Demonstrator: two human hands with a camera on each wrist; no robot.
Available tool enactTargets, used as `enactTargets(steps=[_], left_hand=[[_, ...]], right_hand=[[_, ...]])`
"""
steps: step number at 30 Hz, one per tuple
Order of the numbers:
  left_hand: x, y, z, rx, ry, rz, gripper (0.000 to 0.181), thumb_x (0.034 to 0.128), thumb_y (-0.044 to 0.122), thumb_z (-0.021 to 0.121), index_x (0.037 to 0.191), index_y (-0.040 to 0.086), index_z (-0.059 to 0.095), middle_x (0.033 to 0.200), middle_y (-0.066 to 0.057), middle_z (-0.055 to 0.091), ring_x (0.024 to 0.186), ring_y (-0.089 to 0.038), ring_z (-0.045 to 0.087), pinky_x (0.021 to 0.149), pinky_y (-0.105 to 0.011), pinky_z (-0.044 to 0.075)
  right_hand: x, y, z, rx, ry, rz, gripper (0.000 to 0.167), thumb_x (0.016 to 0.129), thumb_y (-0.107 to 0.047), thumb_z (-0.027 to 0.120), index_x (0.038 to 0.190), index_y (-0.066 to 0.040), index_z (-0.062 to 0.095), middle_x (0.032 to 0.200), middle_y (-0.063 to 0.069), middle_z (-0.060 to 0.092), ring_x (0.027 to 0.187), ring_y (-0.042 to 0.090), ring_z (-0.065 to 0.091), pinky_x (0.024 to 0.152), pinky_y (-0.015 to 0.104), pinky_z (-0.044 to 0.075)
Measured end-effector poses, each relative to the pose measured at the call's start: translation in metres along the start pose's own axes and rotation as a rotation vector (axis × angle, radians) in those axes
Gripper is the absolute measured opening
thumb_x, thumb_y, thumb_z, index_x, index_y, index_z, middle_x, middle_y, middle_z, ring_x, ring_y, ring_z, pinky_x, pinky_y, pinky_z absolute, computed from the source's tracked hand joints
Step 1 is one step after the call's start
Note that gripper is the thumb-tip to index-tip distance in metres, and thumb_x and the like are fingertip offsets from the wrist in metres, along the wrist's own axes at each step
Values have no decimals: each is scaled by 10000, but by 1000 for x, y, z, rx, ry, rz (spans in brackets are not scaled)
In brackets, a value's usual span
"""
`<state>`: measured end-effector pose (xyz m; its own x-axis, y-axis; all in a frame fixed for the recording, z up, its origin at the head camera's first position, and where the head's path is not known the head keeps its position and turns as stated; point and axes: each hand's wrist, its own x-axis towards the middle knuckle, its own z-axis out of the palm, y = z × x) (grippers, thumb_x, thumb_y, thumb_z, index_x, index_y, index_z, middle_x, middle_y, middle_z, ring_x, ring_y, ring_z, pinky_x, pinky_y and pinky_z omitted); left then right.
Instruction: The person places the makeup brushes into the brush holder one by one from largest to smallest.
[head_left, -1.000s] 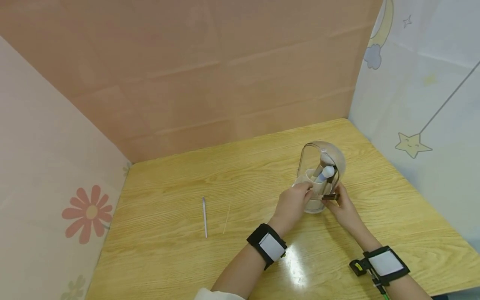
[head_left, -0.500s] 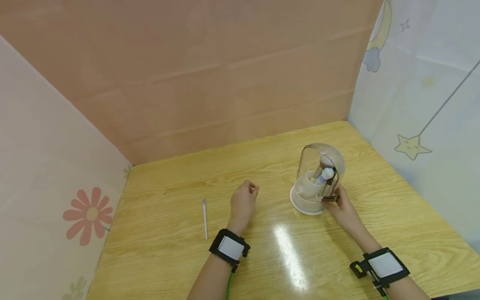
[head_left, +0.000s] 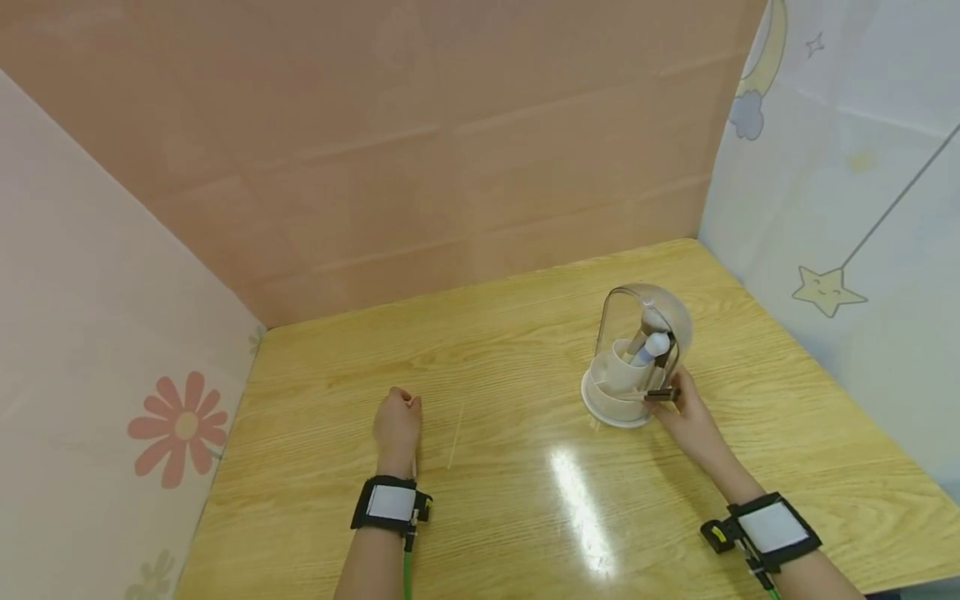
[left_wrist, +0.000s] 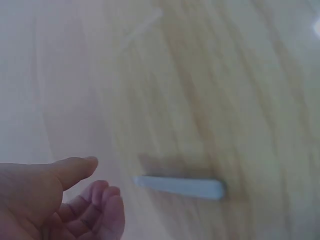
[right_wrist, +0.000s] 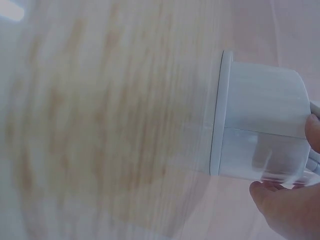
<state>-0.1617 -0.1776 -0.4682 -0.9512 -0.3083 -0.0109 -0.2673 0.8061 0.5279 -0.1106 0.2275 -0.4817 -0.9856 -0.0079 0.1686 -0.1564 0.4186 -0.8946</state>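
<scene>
In the head view my left hand [head_left: 397, 429] hovers over a slim pale pen [head_left: 415, 467], hiding most of it. The left wrist view shows this pen [left_wrist: 181, 187] lying on the table just beyond the loosely curled fingers, thumb apart from them, nothing held. My right hand [head_left: 692, 417] grips the right side of a white makeup brush holder [head_left: 617, 408] with a clear domed cover [head_left: 667, 304]. Brushes [head_left: 654, 321] and a blue-white tube [head_left: 650, 348] stand inside. Close to the fingers, a dark-ended stick [head_left: 660, 395] lies across the holder's front.
A thin pale stick [head_left: 456, 435] lies on the wooden table [head_left: 517, 367], right of my left hand. Behind the table hangs a brown cloth [head_left: 450, 167], with printed cloths at both sides. Light glares off the tabletop [head_left: 581, 508] in front of the holder.
My left hand has left the holder and travelled left across the table to the pale pen. The right hand has stayed at the holder, which has not moved noticeably.
</scene>
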Motion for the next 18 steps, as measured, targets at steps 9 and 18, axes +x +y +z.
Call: enactTargets(steps=[9,18], left_hand=[[-2,-18,-2,21,-93,-103,311,914,224,607,1042,-58,593,942,-228,655,739,-293,613,564,-351,448],[1,-22,-1,28,-119,-115,303,914,236,610,1018,-48,600,918,-202,658,747,-285,618,569,-345,447]], right_hand=[[-1,-1,0,18,-35,34,734,932,-28,571,1478,40,85,1345,302,338,1228,145,429,1035,183,354],[4,-3,2,94,-50,122,1017,829,-88,731,1510,-46,-23,1525,319,108,1373,514,153,1050,732,159]])
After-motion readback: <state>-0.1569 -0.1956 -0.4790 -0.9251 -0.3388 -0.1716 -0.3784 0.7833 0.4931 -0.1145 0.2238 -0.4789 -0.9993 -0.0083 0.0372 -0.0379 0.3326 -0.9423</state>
